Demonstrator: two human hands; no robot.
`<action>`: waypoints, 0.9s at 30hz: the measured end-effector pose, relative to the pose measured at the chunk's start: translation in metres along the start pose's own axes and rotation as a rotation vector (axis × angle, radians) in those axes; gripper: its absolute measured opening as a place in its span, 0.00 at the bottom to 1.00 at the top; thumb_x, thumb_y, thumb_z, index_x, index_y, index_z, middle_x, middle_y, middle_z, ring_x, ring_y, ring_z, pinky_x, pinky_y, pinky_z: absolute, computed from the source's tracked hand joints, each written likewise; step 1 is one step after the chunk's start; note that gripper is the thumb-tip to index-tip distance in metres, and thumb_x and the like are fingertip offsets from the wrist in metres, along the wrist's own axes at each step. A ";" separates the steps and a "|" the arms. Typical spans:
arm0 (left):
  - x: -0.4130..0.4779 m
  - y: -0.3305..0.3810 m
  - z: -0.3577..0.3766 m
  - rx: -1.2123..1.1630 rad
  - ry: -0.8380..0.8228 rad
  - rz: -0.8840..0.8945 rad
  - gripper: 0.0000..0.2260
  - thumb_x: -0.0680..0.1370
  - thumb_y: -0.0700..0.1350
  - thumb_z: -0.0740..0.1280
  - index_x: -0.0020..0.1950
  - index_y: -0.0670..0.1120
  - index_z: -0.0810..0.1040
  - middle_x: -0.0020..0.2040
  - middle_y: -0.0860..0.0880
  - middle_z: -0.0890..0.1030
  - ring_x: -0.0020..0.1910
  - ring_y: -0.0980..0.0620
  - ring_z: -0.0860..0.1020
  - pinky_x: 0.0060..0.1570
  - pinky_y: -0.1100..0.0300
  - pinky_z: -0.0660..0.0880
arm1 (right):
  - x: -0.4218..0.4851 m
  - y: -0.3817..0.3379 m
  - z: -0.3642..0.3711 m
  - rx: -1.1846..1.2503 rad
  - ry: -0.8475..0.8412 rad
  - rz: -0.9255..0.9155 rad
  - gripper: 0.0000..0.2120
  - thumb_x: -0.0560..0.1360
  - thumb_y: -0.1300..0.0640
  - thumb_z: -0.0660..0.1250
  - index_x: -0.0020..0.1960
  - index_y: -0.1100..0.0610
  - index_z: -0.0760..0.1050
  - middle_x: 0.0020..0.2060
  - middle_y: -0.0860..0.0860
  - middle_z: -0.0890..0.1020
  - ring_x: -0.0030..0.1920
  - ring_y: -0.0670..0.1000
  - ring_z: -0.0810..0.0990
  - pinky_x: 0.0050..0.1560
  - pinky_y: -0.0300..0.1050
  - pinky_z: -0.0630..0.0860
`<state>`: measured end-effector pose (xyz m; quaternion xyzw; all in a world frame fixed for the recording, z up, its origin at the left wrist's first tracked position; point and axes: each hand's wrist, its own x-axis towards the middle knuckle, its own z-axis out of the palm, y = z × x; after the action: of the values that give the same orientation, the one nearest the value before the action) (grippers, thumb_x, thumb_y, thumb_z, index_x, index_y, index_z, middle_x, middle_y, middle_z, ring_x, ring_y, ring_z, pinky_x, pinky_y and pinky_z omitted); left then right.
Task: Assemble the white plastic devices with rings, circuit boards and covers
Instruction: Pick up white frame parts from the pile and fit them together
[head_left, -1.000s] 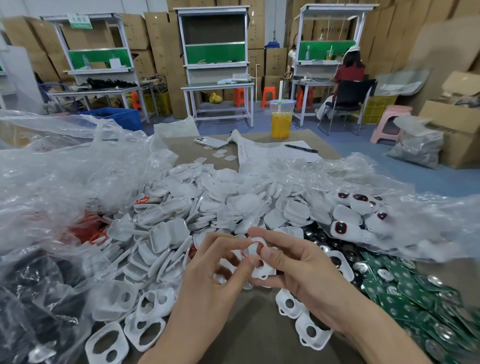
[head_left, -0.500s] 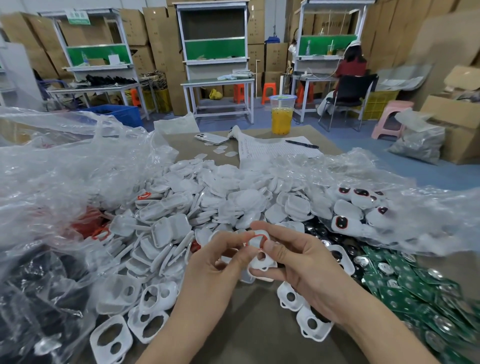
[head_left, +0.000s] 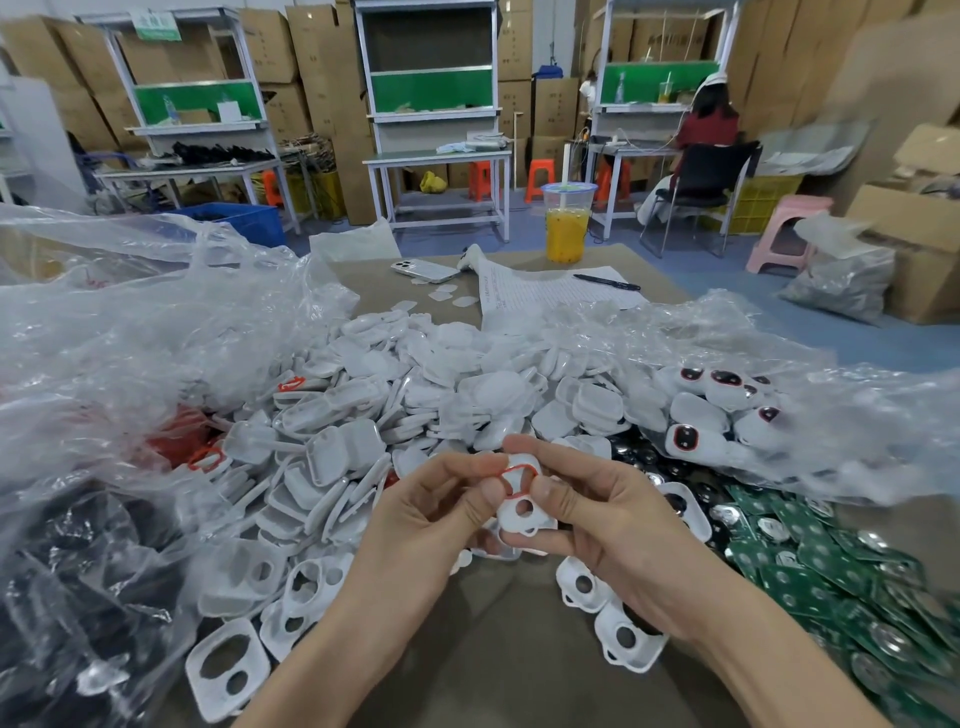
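The right hand (head_left: 613, 514) holds a white front shell (head_left: 521, 514) just above the bench (head_left: 493, 654), in the middle and close to the person. Its grip is closed on the shell, with the thumb on the face and the fingers curled underneath. The left hand (head_left: 431, 512) meets it from the other side. Its thumb and forefinger are closed in a tight grip on a red ring (head_left: 514, 470), which lies at the larger opening of the shell. I cannot tell if the ring sits fully in its place.

Behind the hands lies a big pile of white covers (head_left: 415, 395). At the front left, loose front shells (head_left: 228, 667) with two holes lie on the bench. At the right are green circuit boards (head_left: 831, 566), and beyond them finished devices (head_left: 696, 441) lie in a clear plastic bag (head_left: 857, 415). At the far end of the bench stand a cup of orange drink (head_left: 567, 228), a phone (head_left: 423, 270) and a paper sheet (head_left: 545, 296) with a pen (head_left: 605, 282) on it.
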<state>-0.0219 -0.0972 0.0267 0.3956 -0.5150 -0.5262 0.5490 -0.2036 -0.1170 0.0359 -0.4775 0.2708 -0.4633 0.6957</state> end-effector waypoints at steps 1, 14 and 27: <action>0.000 0.000 0.000 0.000 -0.001 -0.002 0.12 0.72 0.52 0.75 0.52 0.48 0.85 0.55 0.43 0.86 0.51 0.37 0.84 0.51 0.39 0.82 | 0.000 0.000 -0.001 0.005 -0.003 0.002 0.17 0.74 0.58 0.72 0.63 0.55 0.82 0.56 0.56 0.85 0.56 0.53 0.84 0.51 0.48 0.83; -0.003 0.012 0.003 0.051 -0.058 -0.037 0.14 0.74 0.55 0.76 0.57 0.52 0.84 0.51 0.42 0.86 0.47 0.38 0.84 0.47 0.54 0.82 | -0.001 0.000 0.001 -0.049 -0.005 0.011 0.15 0.77 0.63 0.67 0.63 0.60 0.81 0.62 0.56 0.83 0.60 0.57 0.83 0.51 0.47 0.83; -0.002 0.010 0.001 0.118 -0.020 -0.047 0.12 0.72 0.53 0.75 0.55 0.57 0.85 0.52 0.48 0.87 0.54 0.48 0.85 0.54 0.60 0.80 | 0.000 0.003 -0.002 -0.079 0.040 0.046 0.16 0.74 0.60 0.69 0.61 0.54 0.83 0.59 0.57 0.84 0.60 0.57 0.83 0.55 0.47 0.82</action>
<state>-0.0206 -0.0939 0.0360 0.4339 -0.5411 -0.5114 0.5073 -0.2040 -0.1174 0.0327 -0.4889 0.3137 -0.4458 0.6810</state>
